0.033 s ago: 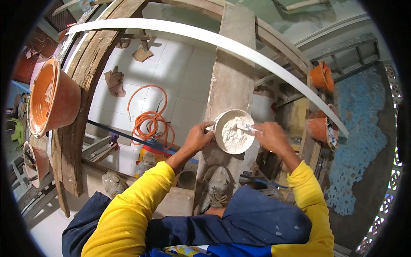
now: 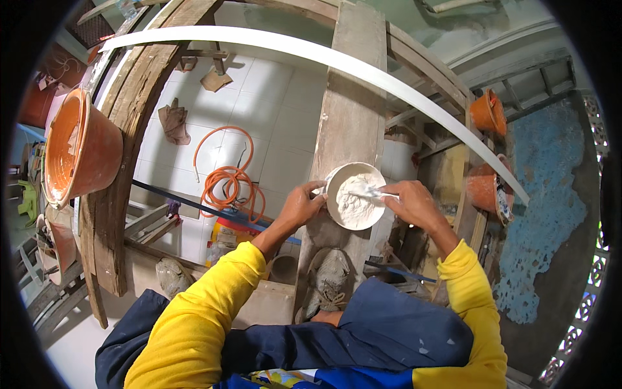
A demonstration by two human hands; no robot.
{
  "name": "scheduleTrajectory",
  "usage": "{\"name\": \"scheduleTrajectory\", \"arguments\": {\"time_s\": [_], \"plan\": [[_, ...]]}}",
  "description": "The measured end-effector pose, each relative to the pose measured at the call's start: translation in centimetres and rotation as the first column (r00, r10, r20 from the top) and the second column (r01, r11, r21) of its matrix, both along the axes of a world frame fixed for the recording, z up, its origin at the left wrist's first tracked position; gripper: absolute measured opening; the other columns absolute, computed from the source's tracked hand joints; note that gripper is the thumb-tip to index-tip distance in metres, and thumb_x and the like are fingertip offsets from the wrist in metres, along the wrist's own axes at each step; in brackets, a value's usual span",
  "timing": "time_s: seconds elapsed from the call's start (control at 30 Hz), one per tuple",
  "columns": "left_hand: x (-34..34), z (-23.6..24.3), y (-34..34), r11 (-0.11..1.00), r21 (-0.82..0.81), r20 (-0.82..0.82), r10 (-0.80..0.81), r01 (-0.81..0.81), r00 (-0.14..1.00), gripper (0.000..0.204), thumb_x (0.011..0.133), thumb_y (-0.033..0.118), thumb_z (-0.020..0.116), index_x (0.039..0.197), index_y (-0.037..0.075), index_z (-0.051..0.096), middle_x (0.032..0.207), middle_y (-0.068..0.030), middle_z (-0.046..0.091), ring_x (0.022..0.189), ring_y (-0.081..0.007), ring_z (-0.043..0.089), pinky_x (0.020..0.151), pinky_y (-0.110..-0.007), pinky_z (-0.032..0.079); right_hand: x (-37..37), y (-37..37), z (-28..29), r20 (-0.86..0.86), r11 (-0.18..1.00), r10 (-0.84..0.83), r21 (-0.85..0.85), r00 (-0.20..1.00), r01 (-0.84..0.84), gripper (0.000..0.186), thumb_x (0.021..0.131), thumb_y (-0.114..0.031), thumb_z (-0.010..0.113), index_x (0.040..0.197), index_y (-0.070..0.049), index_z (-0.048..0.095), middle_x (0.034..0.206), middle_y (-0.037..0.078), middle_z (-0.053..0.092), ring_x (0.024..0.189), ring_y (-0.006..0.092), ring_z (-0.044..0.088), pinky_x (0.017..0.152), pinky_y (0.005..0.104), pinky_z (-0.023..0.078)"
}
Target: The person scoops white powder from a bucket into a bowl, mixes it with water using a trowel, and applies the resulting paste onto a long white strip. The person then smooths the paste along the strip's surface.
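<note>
A round white mug (image 2: 334, 178) is held out in front of me over a worn wooden plank (image 2: 351, 110). Thick white paste (image 2: 353, 206) fills much of it. The fingers of my left hand (image 2: 303, 206) are closed on the mug's handle at its left side. My right hand (image 2: 414, 205) pinches a spoon (image 2: 370, 192) at the mug's right rim. The spoon is coated white, and its front end lies in the paste, so the bowl is partly hidden.
A long white strip (image 2: 324, 57) arches across the view beyond the mug. Orange buckets (image 2: 103, 152) stand left and right (image 2: 487, 113). A coiled orange hose (image 2: 227, 185) and a cloth (image 2: 173, 123) lie on the tiled floor below. My shoe (image 2: 329, 272) rests on the plank.
My right hand and the spoon have shifted slightly; the spoon now lies at a different angle in the paste. The left hand still holds the mug.
</note>
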State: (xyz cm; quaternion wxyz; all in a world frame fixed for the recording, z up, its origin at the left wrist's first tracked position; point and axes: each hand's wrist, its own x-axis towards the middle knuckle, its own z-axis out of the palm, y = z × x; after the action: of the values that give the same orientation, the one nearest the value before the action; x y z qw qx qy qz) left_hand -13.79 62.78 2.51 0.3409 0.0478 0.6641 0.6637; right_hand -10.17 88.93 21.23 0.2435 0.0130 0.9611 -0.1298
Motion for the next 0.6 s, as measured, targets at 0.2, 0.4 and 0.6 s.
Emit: {"name": "scheduleTrajectory", "arguments": {"time_s": [0.2, 0.4, 0.6], "plan": [[0.0, 0.3, -0.1, 0.999, 0.034, 0.05, -0.004, 0.002, 0.999, 0.042, 0.102, 0.015, 0.071, 0.14, -0.002, 0.067, 0.092, -0.0175, 0.08, 0.077, -0.0185, 0.077, 0.071, -0.033, 0.06, -1.3, 0.1, 0.2, 0.053, 0.999, 0.009, 0.051, 0.999, -0.012, 0.032, 0.092, -0.029, 0.072, 0.116, -0.011, 0.083, 0.102, 0.024, 0.077, 0.097, 0.0454, 0.074, 0.089, 0.0489, 0.059], [-0.2, 0.5, -0.2, 0.998, 0.059, 0.154, -0.014, 0.005, 0.988, 0.044, 0.103, 0.013, 0.07, 0.143, -0.003, 0.064, 0.092, -0.0148, 0.078, 0.08, -0.0179, 0.077, 0.07, -0.032, 0.062, -1.0, 0.0, -1.1, 0.147, 0.997, 0.066, 0.036, 0.987, -0.072, 0.035, 0.092, -0.031, 0.073, 0.117, -0.008, 0.082, 0.105, 0.023, 0.078, 0.096, 0.0441, 0.075, 0.087, 0.0473, 0.059], [-0.4, 1.4, -0.3, 0.997, 0.074, 0.246, -0.046, 0.029, 0.968, 0.044, 0.107, 0.014, 0.068, 0.148, 0.001, 0.061, 0.101, -0.0095, 0.077, 0.089, -0.0155, 0.075, 0.077, -0.031, 0.064, -1.2, 1.0, -1.8, 0.105, 0.991, 0.101, -0.097, 0.989, -0.091, 0.032, 0.092, -0.028, 0.073, 0.117, -0.009, 0.082, 0.103, 0.024, 0.078, 0.094, 0.0424, 0.076, 0.087, 0.0453, 0.06]]}}
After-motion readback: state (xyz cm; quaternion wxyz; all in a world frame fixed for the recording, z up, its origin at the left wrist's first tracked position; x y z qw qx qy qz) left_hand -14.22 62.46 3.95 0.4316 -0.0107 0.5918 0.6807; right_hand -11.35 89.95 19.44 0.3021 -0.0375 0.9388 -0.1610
